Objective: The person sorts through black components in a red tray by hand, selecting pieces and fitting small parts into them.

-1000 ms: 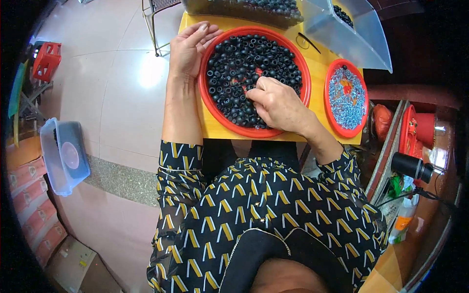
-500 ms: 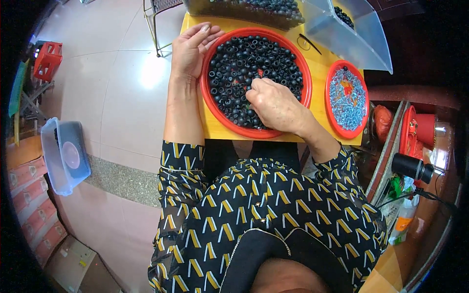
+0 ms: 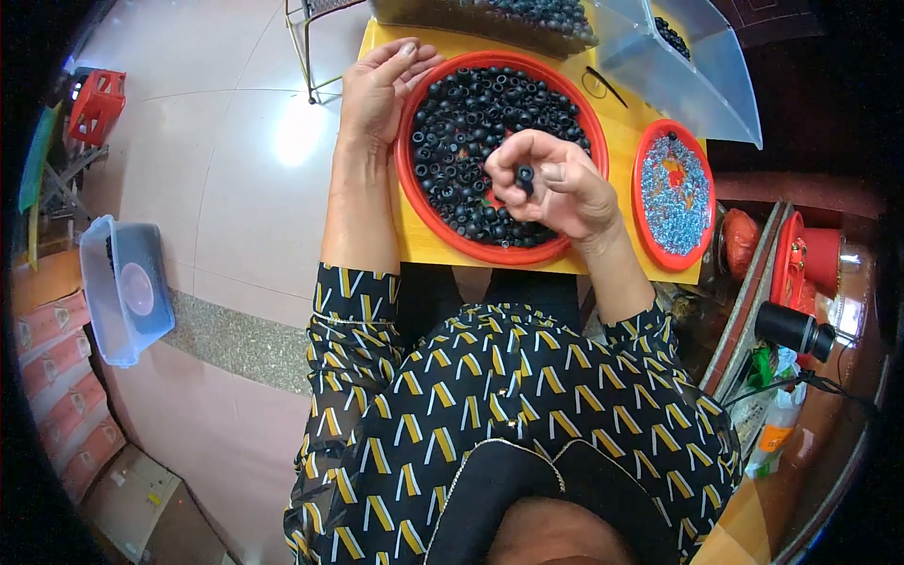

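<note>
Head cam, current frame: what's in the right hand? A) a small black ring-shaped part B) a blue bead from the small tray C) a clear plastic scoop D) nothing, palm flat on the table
A: the right hand is raised over the big red tray and pinches a small black ring-shaped part between its fingertips.

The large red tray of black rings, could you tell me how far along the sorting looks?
Done: a clear bin behind holds a few black rings, possibly already handled. In hand: the right hand pinches one black ring above the large red tray, the left hand resting on its rim. Left: the tray is nearly full.
</note>
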Tool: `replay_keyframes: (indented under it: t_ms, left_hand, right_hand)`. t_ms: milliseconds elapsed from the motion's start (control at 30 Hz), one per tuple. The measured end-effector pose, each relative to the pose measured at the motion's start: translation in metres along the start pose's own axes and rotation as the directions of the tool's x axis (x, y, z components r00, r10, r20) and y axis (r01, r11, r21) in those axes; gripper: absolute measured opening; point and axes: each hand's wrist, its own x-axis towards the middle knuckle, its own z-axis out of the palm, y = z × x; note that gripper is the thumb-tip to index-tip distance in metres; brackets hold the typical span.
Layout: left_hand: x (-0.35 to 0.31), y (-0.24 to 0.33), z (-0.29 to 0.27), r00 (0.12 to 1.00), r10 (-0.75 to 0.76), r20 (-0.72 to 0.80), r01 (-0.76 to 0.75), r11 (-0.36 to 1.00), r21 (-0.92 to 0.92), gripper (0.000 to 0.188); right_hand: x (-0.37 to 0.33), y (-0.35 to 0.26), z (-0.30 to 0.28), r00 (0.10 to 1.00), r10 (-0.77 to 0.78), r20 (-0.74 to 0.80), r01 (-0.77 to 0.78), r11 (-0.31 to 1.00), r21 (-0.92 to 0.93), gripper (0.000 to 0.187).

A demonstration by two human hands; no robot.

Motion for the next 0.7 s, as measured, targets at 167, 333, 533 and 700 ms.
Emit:
replay_keyframes:
  t_ms: [167, 333, 533, 700]
  left_hand:
    - [0.0, 0.0, 0.0, 1.0, 0.003, 0.008, -0.003, 1.0, -0.022, 0.023]
    - [0.002, -0.003, -0.005, 1.0, 0.008, 0.019, -0.007, 0.999, -0.038, 0.023]
    - [0.003, -0.002, -0.003, 1.0, 0.006, 0.015, -0.005, 1.0, -0.022, 0.023]
    - [0.004, -0.003, -0.005, 1.0, -0.003, 0.0, 0.003, 1.0, -0.023, 0.024]
  right_hand:
    - [0.015, 0.018, 0.022, 0.976, -0.196, -0.093, 0.013, 0.479, -0.878, 0.01]
    - [0.023, 0.035, 0.023, 0.95, -0.286, 0.127, 0.062, -0.226, -0.972, 0.023]
    - [0.028, 0.039, 0.016, 0.971, -0.222, 0.095, 0.013, -0.345, -0.939, 0.019]
    - [0.02, 0.022, 0.016, 0.912, -0.363, 0.19, 0.093, -0.269, -0.959, 0.015]
